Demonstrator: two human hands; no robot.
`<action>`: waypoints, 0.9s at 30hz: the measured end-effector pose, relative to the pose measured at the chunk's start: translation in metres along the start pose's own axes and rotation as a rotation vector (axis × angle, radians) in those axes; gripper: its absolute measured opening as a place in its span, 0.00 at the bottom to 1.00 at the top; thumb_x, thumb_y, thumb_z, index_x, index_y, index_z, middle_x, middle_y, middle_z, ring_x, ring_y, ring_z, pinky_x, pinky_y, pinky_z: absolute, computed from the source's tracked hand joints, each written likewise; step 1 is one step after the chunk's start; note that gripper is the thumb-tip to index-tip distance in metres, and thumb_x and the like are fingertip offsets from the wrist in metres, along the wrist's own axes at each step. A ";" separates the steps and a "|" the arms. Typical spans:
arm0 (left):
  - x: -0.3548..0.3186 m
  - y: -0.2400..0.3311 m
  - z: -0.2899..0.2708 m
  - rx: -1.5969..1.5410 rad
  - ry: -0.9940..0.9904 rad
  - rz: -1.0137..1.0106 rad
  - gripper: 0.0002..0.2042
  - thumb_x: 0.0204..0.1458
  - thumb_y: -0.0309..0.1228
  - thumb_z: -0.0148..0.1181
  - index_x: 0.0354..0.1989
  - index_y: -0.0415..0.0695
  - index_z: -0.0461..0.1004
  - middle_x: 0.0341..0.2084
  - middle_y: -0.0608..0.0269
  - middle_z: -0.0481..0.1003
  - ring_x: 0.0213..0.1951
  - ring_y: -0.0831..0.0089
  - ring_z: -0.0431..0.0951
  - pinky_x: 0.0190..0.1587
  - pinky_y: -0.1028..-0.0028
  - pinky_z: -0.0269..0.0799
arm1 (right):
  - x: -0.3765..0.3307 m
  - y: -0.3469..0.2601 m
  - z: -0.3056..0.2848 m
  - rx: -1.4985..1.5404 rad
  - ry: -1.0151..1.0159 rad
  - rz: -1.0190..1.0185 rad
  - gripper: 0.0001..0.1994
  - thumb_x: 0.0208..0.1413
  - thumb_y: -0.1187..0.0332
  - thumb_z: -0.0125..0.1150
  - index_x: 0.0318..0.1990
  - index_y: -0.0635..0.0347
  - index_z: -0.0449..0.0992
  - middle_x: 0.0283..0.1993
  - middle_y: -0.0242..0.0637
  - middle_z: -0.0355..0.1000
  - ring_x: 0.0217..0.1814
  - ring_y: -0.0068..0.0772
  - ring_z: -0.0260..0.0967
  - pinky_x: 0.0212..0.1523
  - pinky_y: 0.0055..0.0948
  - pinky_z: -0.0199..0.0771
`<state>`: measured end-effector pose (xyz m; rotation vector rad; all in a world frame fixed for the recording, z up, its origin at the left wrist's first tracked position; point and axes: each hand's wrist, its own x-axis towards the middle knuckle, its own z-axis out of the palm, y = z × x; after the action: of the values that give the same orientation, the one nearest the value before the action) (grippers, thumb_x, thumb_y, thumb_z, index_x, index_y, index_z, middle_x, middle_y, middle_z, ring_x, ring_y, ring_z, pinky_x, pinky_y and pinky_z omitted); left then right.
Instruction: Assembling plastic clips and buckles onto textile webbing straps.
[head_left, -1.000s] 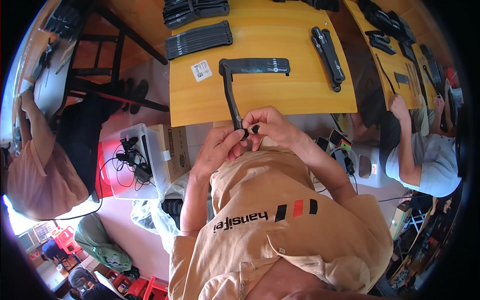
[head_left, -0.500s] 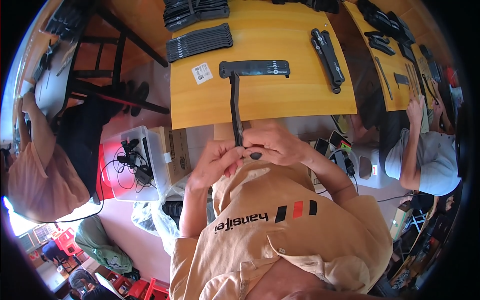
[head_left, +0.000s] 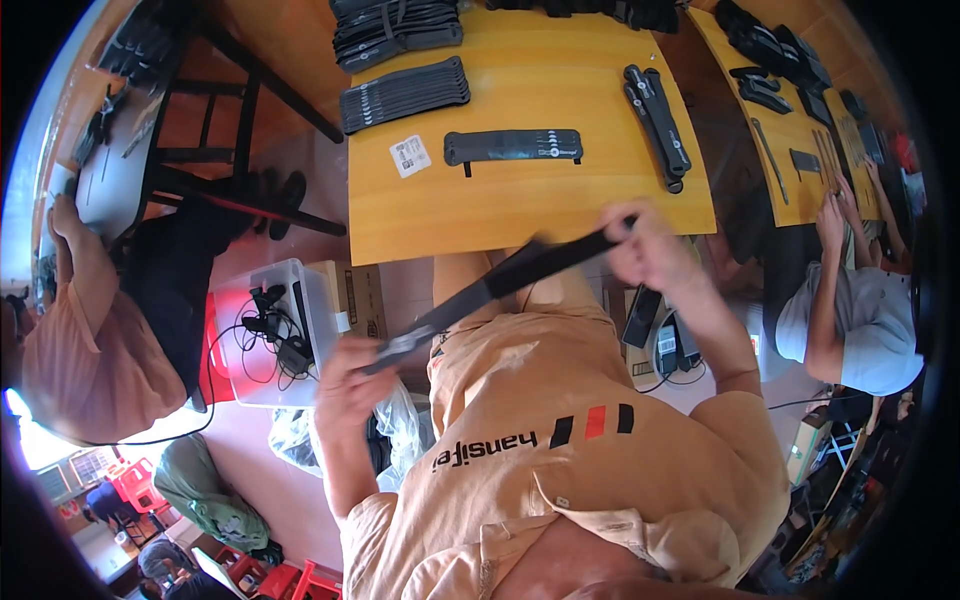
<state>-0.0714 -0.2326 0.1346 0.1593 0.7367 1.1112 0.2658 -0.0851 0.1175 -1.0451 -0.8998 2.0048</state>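
Strap [head_left: 485, 292], black, flat and motion-blurred, slants above tan trousers [head_left: 458, 282], its lower end gripped by the left hand [head_left: 350, 385], its upper end by the right hand [head_left: 645, 250]. Pale marks near the lower end are too smeared to read. On the tabletop [head_left: 420, 220], a similar strap [head_left: 513, 146] bears white print beside a white label [head_left: 410, 156] with a square code.

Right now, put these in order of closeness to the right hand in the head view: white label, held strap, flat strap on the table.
1. Held strap: one end in the right hand.
2. Flat strap: ahead, to the left.
3. White label: farther left.
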 end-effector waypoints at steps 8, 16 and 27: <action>-0.049 0.026 -0.021 0.230 0.103 0.007 0.16 0.44 0.25 0.48 0.08 0.44 0.53 0.05 0.72 0.54 0.06 0.86 0.51 0.07 0.82 0.42 | -0.009 -0.047 -0.050 -0.269 -0.034 -0.113 0.12 0.54 0.69 0.36 0.18 0.54 0.56 0.11 0.21 0.48 0.06 0.11 0.45 0.05 0.14 0.50; -0.020 0.014 -0.048 0.120 0.053 0.252 0.07 0.49 0.25 0.47 0.19 0.41 0.62 0.07 0.74 0.53 0.07 0.85 0.50 0.07 0.82 0.40 | -0.002 -0.050 -0.022 -0.267 0.178 -0.042 0.12 0.56 0.63 0.41 0.27 0.61 0.65 0.13 0.23 0.53 0.06 0.12 0.45 0.07 0.15 0.48; 0.007 0.015 -0.052 0.164 0.252 0.398 0.18 0.52 0.36 0.50 0.14 0.49 0.54 0.09 0.75 0.52 0.09 0.84 0.49 0.11 0.82 0.44 | -0.026 -0.094 -0.052 -0.357 -0.084 -0.207 0.10 0.43 0.69 0.43 0.14 0.60 0.58 0.13 0.29 0.57 0.07 0.12 0.51 0.06 0.13 0.52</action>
<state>-0.1126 -0.2322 0.0988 0.3188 1.0524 1.4662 0.3461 -0.0439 0.1817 -1.0122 -1.3896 1.7646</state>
